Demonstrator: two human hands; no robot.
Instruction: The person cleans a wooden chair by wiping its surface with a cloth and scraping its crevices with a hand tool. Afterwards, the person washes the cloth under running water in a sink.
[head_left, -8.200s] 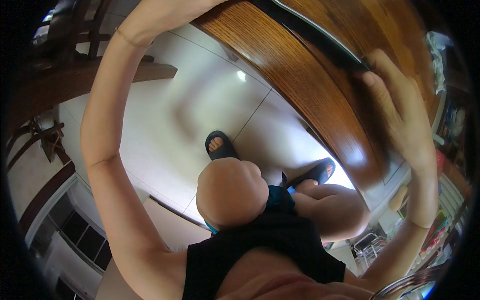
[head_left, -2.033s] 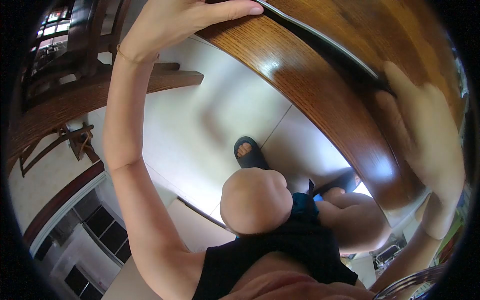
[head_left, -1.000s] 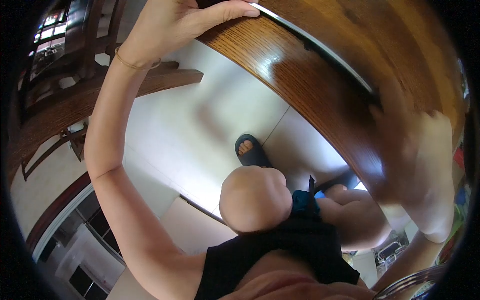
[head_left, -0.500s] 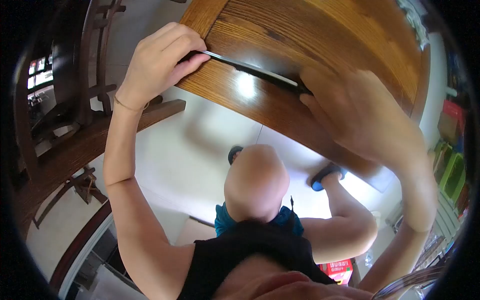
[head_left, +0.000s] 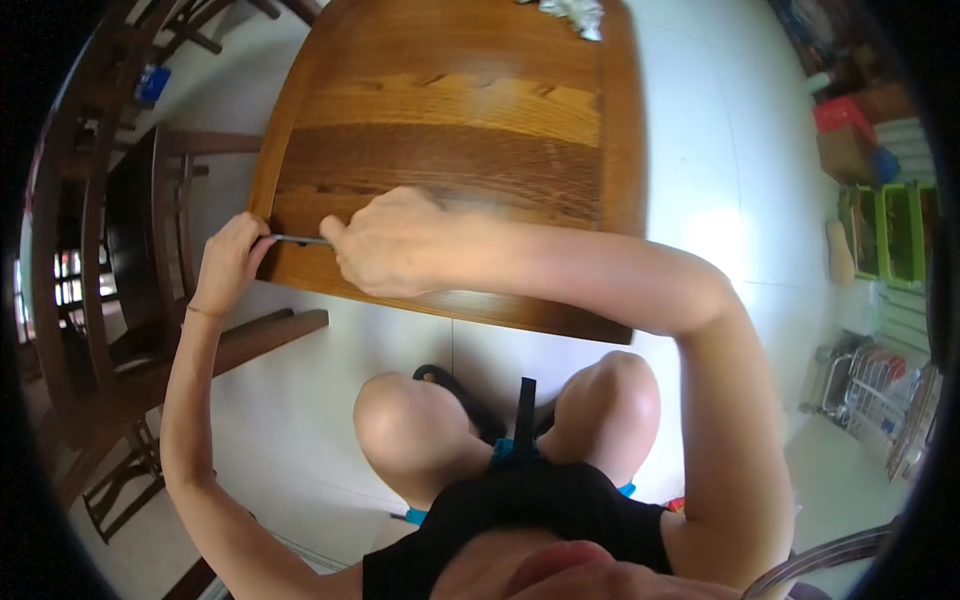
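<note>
Along the near left edge of the wooden table [head_left: 440,110] lies a thin dark strip with a pale shiny edge [head_left: 302,240]; its exact kind cannot be made out. My left hand [head_left: 235,255] pinches the strip's left end between thumb and fingers, close to the table corner. Fingers curled, my right hand [head_left: 390,245] is closed on the other end and hides it. Only a short length shows between the two hands. My right forearm reaches across the front of the tabletop.
Crumpled white material [head_left: 575,14] sits at the table's far edge. Dark wooden chairs [head_left: 140,210] stand on the left. To the right are green bins [head_left: 895,235] and a wire rack [head_left: 862,395]. My knees are below the table's near edge.
My right hand has moved left, closer to my left hand, so less of the strip shows. The view has shifted and takes in more table. My left hand keeps its pinch.
</note>
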